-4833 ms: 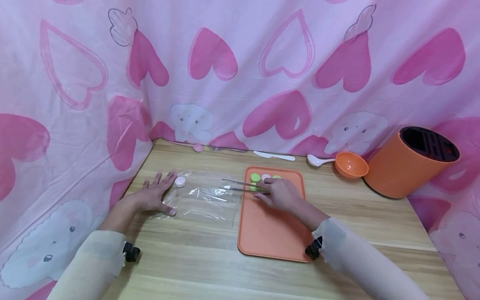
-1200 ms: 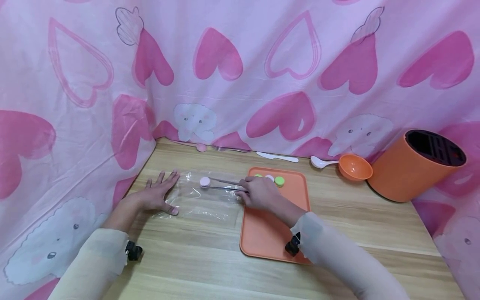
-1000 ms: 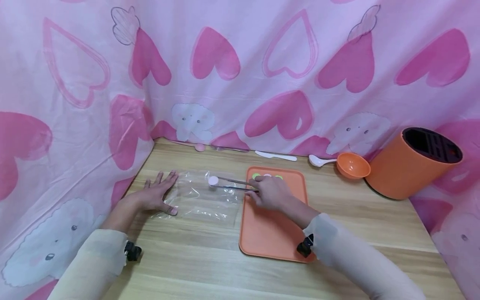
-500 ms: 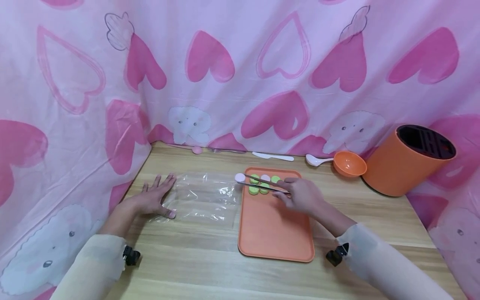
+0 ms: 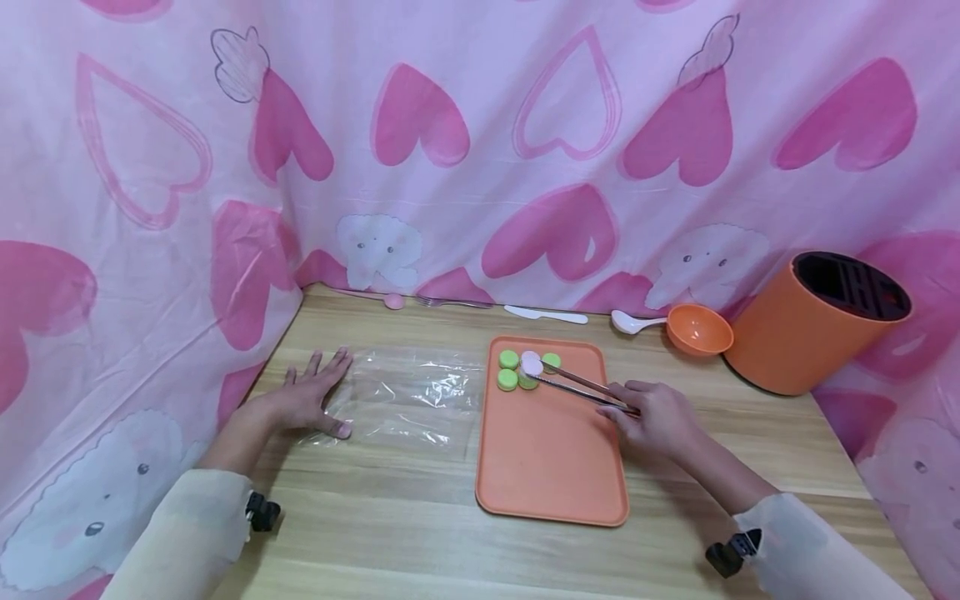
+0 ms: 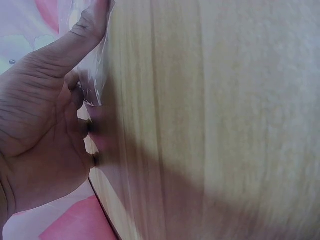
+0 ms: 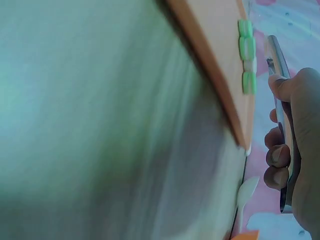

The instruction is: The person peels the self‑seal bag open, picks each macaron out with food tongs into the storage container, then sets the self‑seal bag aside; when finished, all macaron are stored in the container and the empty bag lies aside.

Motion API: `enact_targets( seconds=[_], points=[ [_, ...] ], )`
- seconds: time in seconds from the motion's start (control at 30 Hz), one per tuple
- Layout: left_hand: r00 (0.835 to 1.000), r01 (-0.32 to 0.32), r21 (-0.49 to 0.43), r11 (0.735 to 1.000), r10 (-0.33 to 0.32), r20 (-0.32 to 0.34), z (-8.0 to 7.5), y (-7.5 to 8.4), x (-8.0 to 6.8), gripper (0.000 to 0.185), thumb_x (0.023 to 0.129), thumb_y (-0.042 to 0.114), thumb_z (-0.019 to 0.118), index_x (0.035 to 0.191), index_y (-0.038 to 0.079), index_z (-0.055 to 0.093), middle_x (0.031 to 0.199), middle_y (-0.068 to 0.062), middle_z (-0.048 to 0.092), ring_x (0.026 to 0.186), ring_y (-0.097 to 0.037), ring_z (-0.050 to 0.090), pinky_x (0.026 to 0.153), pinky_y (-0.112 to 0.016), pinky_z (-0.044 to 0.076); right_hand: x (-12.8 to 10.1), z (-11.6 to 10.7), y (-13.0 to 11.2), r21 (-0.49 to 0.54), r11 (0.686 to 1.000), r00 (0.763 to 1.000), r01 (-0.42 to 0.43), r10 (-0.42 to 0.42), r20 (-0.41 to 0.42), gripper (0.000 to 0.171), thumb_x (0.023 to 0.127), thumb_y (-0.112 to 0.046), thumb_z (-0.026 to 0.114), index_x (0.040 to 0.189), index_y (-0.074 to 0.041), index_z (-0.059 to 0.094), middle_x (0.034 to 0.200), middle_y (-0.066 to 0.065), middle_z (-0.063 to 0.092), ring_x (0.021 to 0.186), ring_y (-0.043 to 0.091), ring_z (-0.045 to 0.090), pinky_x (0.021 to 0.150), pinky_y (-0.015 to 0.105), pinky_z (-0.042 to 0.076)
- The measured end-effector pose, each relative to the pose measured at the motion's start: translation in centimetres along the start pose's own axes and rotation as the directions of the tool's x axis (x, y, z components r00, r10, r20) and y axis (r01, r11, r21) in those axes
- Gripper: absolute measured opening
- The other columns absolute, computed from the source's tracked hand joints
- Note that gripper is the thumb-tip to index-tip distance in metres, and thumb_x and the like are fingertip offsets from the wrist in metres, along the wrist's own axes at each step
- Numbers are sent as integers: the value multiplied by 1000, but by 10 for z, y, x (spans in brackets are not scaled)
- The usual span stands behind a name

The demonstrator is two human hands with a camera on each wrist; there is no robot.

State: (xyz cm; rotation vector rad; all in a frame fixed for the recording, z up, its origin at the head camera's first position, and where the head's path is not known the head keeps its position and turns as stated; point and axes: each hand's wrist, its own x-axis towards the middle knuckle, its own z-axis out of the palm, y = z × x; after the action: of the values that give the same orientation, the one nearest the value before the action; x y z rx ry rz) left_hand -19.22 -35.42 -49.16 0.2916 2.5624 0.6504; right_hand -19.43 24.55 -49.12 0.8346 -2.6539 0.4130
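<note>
My right hand (image 5: 654,417) grips metal tongs (image 5: 588,386) over the orange tray (image 5: 551,467). Between the tong tips is a pale pink macaron (image 5: 531,363), held above the tray's far end. Several green macarons (image 5: 507,380) sit there in short rows; the held one hides part of the group. In the right wrist view the tongs (image 7: 279,55) stand clear of the row of macarons (image 7: 246,48). Fingers spread, my left hand (image 5: 307,396) rests on the left end of a clear plastic bag (image 5: 408,396); the left wrist view shows its edge by the thumb.
Along the back lie a pink spoon (image 5: 393,301), a fork (image 5: 453,301), a white knife (image 5: 546,314) and a white spoon (image 5: 636,322). An orange bowl (image 5: 699,329) and an orange knife block (image 5: 813,333) stand at back right. A heart-patterned curtain (image 5: 420,117) encloses the table.
The pink macaron, first at the bag's left end beside my left hand, has been picked up with the tongs and carried right to above the tray. My left hand stays put.
</note>
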Motion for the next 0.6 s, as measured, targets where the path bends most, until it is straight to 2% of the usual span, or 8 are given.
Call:
enact_targets(
  seconds=[0.27,0.43,0.6],
  points=[
    [1000,-13,8,1000,13,-13,0,-1,-1,142,80,54,95,178,8,3,186,-20,-10,166,-60,-21,123,-88,-18,-24,-1,11,-31,999,1000,-19,20,19,41,87,-31,95,120,-8,86,78,-7,71,60,-1,45,53,19,39],
    [999,-29,6,1000,29,-22,0,-1,-2,142,80,53,96,177,4,5,186,-22,-9,165,-61,-21,122,-88,-18,-29,-1,16,-33,998,996,-60,62,63,46,90,-37,93,125,-9,85,84,-6,76,62,0,50,53,20,42],
    [999,-41,7,999,41,-27,1,1,-3,141,80,53,95,177,3,6,186,-23,-8,165,-62,-20,122,-88,-18,-31,-3,19,-24,997,993,-80,81,86,44,91,-35,92,125,-8,85,85,-4,77,62,2,49,53,21,41]
  ],
)
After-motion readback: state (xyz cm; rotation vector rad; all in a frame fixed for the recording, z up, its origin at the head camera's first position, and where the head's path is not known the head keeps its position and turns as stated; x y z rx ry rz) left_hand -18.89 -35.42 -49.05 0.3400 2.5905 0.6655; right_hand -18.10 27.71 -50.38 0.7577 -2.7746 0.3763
